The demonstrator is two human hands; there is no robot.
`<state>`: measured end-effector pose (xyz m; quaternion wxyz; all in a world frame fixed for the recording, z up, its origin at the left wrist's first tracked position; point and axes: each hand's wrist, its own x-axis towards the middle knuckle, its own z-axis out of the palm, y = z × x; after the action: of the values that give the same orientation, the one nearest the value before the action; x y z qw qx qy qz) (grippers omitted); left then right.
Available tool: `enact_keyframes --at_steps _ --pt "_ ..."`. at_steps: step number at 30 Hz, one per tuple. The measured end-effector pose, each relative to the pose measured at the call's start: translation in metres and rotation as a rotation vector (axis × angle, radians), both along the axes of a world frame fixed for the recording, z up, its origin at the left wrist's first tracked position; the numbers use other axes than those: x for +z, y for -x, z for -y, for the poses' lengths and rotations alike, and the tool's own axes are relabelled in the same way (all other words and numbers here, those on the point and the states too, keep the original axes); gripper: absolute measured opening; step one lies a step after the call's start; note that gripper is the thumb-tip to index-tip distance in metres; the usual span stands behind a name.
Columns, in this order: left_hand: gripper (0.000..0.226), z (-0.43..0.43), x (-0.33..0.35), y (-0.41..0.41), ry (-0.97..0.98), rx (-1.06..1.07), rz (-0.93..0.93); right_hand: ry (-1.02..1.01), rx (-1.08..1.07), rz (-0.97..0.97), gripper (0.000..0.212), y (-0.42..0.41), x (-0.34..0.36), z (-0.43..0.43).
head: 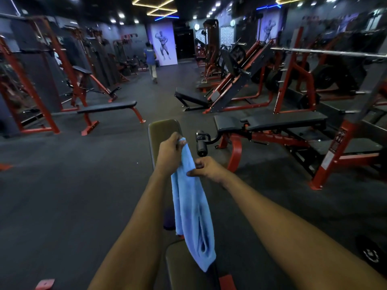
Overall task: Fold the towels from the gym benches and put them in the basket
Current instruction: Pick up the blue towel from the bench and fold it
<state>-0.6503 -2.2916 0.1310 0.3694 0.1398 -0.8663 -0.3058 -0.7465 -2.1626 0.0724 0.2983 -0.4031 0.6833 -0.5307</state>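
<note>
Two hands hold a blue towel (192, 216) over a gym bench (165, 130): the left hand (169, 154) grips its top end, the right hand (204, 169) pinches an edge just below, and the cloth hangs lengthwise beneath both grips.

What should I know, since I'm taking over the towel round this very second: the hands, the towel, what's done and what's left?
Left hand: grips the top end of the blue towel.
Right hand: pinches the towel's edge a little lower.
Towel: hangs bunched and lengthwise over the padded bench; I cannot tell whether its lower end touches the seat.
Basket: not in view.
Done: this towel is in hand.
Left: fold it, find the basket and drop it in. No towel shows on the other benches in view.
</note>
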Motion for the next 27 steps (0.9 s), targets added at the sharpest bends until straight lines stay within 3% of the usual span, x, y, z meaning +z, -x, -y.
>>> enact_keyframes --at_steps 3,7,10,12,17,23,27 --pt "0.014 0.005 0.018 -0.004 -0.051 0.114 -0.191 -0.143 0.068 -0.012 0.018 -0.004 -0.009 -0.007" --pt "0.02 0.024 0.04 -0.015 -0.131 0.473 -0.41 -0.549 0.044 -0.309 0.019 -0.001 -0.039 -0.022" --pt "0.021 0.043 0.051 -0.027 -0.078 0.711 -0.512 -0.908 -0.013 -0.428 0.045 0.005 -0.063 -0.043" --pt "0.023 0.053 0.049 -0.033 -0.056 0.781 -0.548 -1.008 -0.188 -0.434 0.064 0.006 -0.07 -0.054" --pt "0.03 0.069 0.015 -0.046 -0.149 0.923 -0.421 -0.875 -0.446 -0.214 0.077 0.014 -0.054 -0.059" --pt "0.033 0.068 -0.011 -0.062 -0.184 1.013 -0.359 -0.642 -0.631 0.023 0.057 0.038 -0.059 -0.052" --pt "0.033 0.068 -0.013 -0.067 -0.166 1.047 -0.403 -0.553 -0.726 -0.009 0.054 0.038 -0.057 -0.052"
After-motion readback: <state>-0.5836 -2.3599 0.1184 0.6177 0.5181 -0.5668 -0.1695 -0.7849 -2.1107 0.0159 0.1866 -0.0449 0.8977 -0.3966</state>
